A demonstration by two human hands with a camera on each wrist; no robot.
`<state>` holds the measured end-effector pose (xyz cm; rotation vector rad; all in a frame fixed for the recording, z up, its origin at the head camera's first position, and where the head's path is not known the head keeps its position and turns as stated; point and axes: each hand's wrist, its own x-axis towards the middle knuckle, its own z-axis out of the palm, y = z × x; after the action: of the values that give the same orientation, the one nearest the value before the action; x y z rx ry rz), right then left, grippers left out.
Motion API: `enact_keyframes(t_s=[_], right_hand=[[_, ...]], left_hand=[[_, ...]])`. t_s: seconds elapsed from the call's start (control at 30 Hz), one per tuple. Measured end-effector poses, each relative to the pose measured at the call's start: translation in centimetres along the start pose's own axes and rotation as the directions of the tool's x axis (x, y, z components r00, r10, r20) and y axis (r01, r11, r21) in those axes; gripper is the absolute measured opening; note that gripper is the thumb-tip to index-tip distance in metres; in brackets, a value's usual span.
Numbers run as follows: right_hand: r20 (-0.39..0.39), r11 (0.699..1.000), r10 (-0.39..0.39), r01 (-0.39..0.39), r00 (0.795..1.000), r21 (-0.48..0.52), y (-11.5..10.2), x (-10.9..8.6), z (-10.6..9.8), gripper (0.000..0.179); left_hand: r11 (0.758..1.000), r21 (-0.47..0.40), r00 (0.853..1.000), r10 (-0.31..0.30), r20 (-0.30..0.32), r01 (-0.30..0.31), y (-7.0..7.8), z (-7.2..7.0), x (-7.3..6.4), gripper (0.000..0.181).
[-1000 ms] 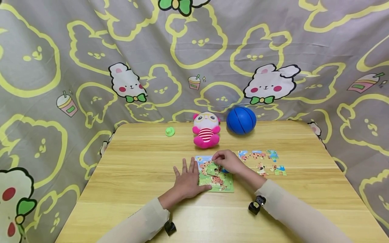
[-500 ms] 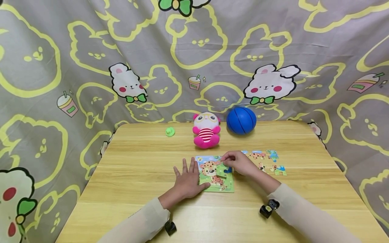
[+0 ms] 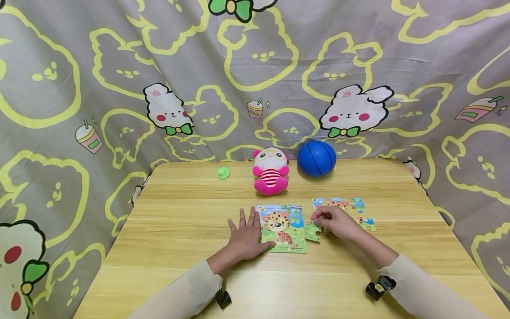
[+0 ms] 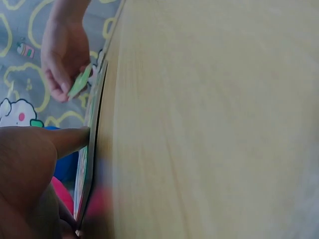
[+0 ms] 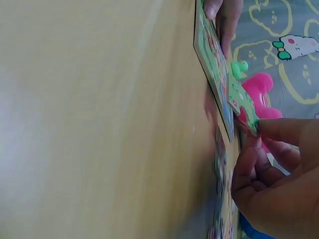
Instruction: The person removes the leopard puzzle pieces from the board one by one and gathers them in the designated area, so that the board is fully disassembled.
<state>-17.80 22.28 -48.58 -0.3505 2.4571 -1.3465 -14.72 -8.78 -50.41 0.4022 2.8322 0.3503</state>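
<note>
My left hand [image 3: 245,239] lies spread along the left side of the leopard puzzle board [image 3: 295,250], fingers straight, with the thumb over its lower front part. Between thumb and fingertips my right hand [image 3: 338,222] pinches a green puzzle piece [image 3: 312,233] by its upper right corner, just off the board's right side. The right wrist view shows this piece [image 5: 240,99] tilted, with a notch in its edge near the fingertips. In the left wrist view the left thumb [image 4: 72,139] presses on the board's edge.
Several loose puzzle pieces [image 3: 357,204] lie right of the board, some partly behind the right hand. A pink plush toy [image 3: 271,177], a blue ball [image 3: 316,158] and a small green duck [image 3: 223,173] stand at the back of the wooden table [image 3: 179,208], before a patterned curtain.
My right hand has carried the green piece from over the board's middle rightward past its right edge, uncovering the leopard picture. The left hand has stayed in place.
</note>
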Motion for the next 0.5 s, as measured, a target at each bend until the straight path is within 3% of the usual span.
enact_keyframes(t_s=[0.23,0.5], right_hand=[[0.007,0.998,0.044,-0.044,0.999,0.048,0.8,-2.2,-0.9,0.012],[0.027,0.999,0.023,-0.024,0.999,0.026,1.5,-4.1,-0.5,0.014]], left_hand=[[1.000,-0.001,1.000,0.003,-0.002,-0.003,0.1,-0.1,-0.1,0.112],[1.000,0.002,1.000,0.000,-0.004,0.000,0.0,0.0,0.0,0.113]])
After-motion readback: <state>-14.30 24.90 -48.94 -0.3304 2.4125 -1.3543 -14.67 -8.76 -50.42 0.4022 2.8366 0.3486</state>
